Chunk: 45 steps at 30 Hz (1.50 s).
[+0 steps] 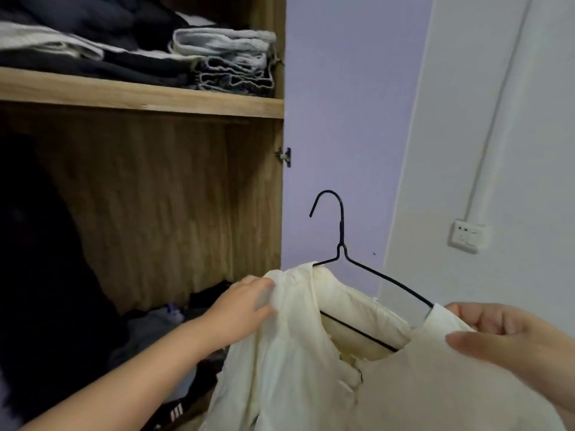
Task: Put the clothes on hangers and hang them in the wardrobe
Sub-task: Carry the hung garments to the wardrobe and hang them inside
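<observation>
My left hand (241,309) and right hand (510,334) pinch the shirt (311,368); I should seat both shoulders squarely on the hanger (342,244) before hanging

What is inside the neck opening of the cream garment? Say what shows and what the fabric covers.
Inside the cream garment, the black wire hanger's bottom bar crosses the opening. Its left shoulder end is covered where the left hand pinches fabric; its right end is covered near the right hand.

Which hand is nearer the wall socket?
Right. The right hand grips the cream garment just below the wall socket; the left hand grips it farther off, beside the wardrobe.
</observation>
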Each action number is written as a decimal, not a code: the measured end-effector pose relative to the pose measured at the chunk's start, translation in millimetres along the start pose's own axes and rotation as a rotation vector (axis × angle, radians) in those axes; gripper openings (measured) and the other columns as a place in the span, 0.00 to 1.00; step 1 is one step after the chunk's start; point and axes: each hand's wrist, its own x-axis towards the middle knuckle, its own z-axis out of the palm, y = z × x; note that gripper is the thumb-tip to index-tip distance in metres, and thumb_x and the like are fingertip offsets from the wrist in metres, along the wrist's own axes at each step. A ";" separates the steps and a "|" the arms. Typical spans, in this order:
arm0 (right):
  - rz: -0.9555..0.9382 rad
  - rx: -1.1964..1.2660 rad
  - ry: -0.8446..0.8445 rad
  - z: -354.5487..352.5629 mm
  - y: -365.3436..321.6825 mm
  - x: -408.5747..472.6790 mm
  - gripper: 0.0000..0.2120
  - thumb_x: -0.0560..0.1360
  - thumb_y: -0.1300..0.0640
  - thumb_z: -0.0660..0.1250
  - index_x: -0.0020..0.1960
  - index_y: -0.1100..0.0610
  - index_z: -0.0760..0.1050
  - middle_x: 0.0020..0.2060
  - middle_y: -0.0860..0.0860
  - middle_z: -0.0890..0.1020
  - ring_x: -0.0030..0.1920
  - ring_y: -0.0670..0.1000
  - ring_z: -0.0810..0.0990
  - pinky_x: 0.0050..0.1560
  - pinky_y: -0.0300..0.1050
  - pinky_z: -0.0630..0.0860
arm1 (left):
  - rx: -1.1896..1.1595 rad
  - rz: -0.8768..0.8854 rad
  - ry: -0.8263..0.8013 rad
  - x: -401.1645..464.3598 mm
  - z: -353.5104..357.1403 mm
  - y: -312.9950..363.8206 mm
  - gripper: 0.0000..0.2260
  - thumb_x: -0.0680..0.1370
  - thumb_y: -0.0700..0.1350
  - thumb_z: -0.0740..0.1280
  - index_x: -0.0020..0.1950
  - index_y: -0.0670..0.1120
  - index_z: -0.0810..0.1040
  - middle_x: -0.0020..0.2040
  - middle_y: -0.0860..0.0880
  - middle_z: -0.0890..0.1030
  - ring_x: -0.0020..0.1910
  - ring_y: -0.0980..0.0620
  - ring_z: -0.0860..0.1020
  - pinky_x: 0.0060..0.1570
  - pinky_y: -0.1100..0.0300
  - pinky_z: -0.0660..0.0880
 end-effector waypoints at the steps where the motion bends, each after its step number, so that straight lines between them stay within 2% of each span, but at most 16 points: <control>1: -0.001 0.025 -0.063 2.0 -4.7 15.7 0.37 0.36 0.48 0.84 0.39 0.66 0.81 0.33 0.66 0.81 0.28 0.57 0.81 0.26 0.38 0.75 | 0.012 -0.055 -0.002 0.1 -3.9 -10.6 0.19 0.79 0.49 0.60 0.70 0.51 0.65 0.67 0.51 0.68 0.64 0.51 0.69 0.62 0.61 0.66; 5: -0.005 0.121 -0.335 12.7 -24.2 76.9 0.37 0.38 0.63 0.83 0.47 0.68 0.80 0.39 0.69 0.82 0.33 0.62 0.83 0.30 0.44 0.78 | 0.016 -0.285 0.024 -5.1 -15.0 -49.5 0.16 0.79 0.50 0.59 0.67 0.52 0.70 0.61 0.54 0.70 0.54 0.56 0.72 0.58 0.63 0.70; 7: -0.007 0.146 -0.444 22.7 -31.6 106.4 0.32 0.44 0.70 0.75 0.49 0.67 0.80 0.44 0.70 0.81 0.37 0.64 0.83 0.32 0.47 0.79 | 0.024 -0.376 0.073 -12.6 -18.7 -65.5 0.14 0.79 0.50 0.60 0.64 0.53 0.72 0.58 0.55 0.71 0.52 0.58 0.72 0.58 0.62 0.71; 11: -0.006 0.152 -0.547 58.5 -38.5 159.7 0.27 0.50 0.67 0.67 0.49 0.64 0.81 0.46 0.69 0.81 0.42 0.66 0.82 0.37 0.52 0.81 | 0.064 -0.528 0.157 -31.3 -32.2 -92.2 0.11 0.79 0.48 0.60 0.61 0.52 0.74 0.57 0.55 0.72 0.54 0.58 0.73 0.57 0.65 0.71; 15: -0.038 0.101 -0.571 99.3 -48.3 209.8 0.21 0.55 0.69 0.61 0.44 0.62 0.82 0.45 0.67 0.82 0.43 0.66 0.82 0.40 0.53 0.80 | 0.117 -0.634 0.199 -38.9 -60.6 -130.1 0.14 0.79 0.48 0.61 0.64 0.50 0.73 0.61 0.53 0.72 0.60 0.56 0.72 0.60 0.64 0.69; 20: -0.123 0.056 -0.498 151.5 -67.0 276.7 0.21 0.53 0.68 0.61 0.43 0.62 0.82 0.40 0.64 0.84 0.36 0.61 0.83 0.34 0.50 0.80 | 0.134 -0.730 0.334 -26.3 -111.5 -192.9 0.15 0.79 0.46 0.61 0.66 0.47 0.71 0.65 0.48 0.71 0.61 0.51 0.72 0.59 0.63 0.69; 24: -0.181 0.047 -0.429 198.4 -88.9 333.6 0.25 0.53 0.67 0.62 0.50 0.61 0.80 0.42 0.60 0.85 0.40 0.61 0.84 0.38 0.49 0.78 | 0.096 -0.744 0.495 -6.0 -167.4 -239.5 0.17 0.79 0.43 0.61 0.68 0.43 0.69 0.67 0.42 0.69 0.62 0.43 0.70 0.61 0.48 0.70; 27: -0.232 0.033 -0.384 234.9 -105.0 373.4 0.26 0.54 0.66 0.63 0.52 0.59 0.79 0.43 0.57 0.84 0.42 0.59 0.84 0.38 0.47 0.77 | 0.130 -0.737 0.589 12.3 -201.2 -266.7 0.20 0.79 0.41 0.61 0.71 0.42 0.65 0.69 0.41 0.66 0.66 0.41 0.65 0.64 0.44 0.66; 29: -0.260 0.041 -0.374 259.4 -113.8 399.5 0.21 0.59 0.68 0.66 0.51 0.58 0.79 0.43 0.57 0.84 0.43 0.58 0.84 0.37 0.47 0.77 | 0.161 -0.736 0.626 24.7 -217.0 -283.3 0.22 0.79 0.41 0.61 0.72 0.42 0.62 0.71 0.41 0.63 0.69 0.41 0.62 0.66 0.44 0.63; 30: -0.274 0.061 -0.373 271.6 -118.1 412.7 0.17 0.64 0.71 0.65 0.50 0.58 0.79 0.42 0.56 0.84 0.41 0.57 0.84 0.36 0.46 0.78 | 0.184 -0.746 0.636 30.1 -222.9 -291.6 0.23 0.79 0.42 0.61 0.73 0.42 0.60 0.72 0.41 0.61 0.70 0.41 0.60 0.67 0.44 0.62; 32: -0.289 0.109 -0.365 296.0 -125.8 440.2 0.17 0.69 0.75 0.60 0.47 0.58 0.79 0.40 0.56 0.85 0.39 0.54 0.85 0.35 0.46 0.80 | 0.234 -0.775 0.647 38.6 -232.1 -308.6 0.27 0.79 0.43 0.61 0.75 0.43 0.56 0.74 0.41 0.56 0.72 0.41 0.57 0.69 0.44 0.60; 35: -0.307 0.149 -0.342 333.7 -139.5 480.7 0.17 0.69 0.75 0.58 0.48 0.60 0.78 0.47 0.61 0.83 0.49 0.61 0.82 0.48 0.55 0.80 | 0.239 -0.812 0.676 47.9 -244.2 -334.3 0.30 0.79 0.45 0.62 0.76 0.45 0.50 0.76 0.41 0.51 0.73 0.41 0.54 0.71 0.45 0.58; 37: -0.311 0.177 -0.354 355.7 -150.0 507.3 0.17 0.69 0.75 0.57 0.49 0.61 0.78 0.50 0.63 0.81 0.52 0.63 0.80 0.51 0.54 0.78 | 0.214 -0.817 0.688 52.2 -251.2 -352.8 0.31 0.79 0.44 0.61 0.77 0.46 0.48 0.76 0.42 0.53 0.73 0.41 0.57 0.70 0.45 0.59; 39: -0.324 0.203 -0.393 375.8 -160.2 531.4 0.17 0.70 0.75 0.57 0.52 0.62 0.77 0.47 0.62 0.81 0.50 0.61 0.81 0.46 0.47 0.77 | 0.181 -0.819 0.695 53.0 -255.5 -370.4 0.31 0.79 0.44 0.61 0.77 0.47 0.47 0.74 0.42 0.60 0.69 0.42 0.64 0.68 0.45 0.64; 42: -0.350 0.256 -0.467 402.9 -176.8 560.4 0.18 0.70 0.75 0.56 0.52 0.63 0.77 0.45 0.58 0.80 0.45 0.57 0.80 0.41 0.42 0.76 | 0.184 -0.808 0.710 51.2 -255.7 -389.4 0.28 0.79 0.44 0.61 0.76 0.47 0.52 0.67 0.43 0.71 0.62 0.45 0.72 0.62 0.47 0.70; 45: -0.368 0.306 -0.508 430.0 -185.7 582.2 0.17 0.69 0.76 0.55 0.48 0.61 0.75 0.41 0.57 0.78 0.42 0.56 0.77 0.41 0.42 0.74 | 0.202 -0.789 0.726 51.4 -251.4 -399.3 0.25 0.79 0.43 0.60 0.74 0.49 0.55 0.58 0.43 0.77 0.52 0.47 0.77 0.55 0.48 0.75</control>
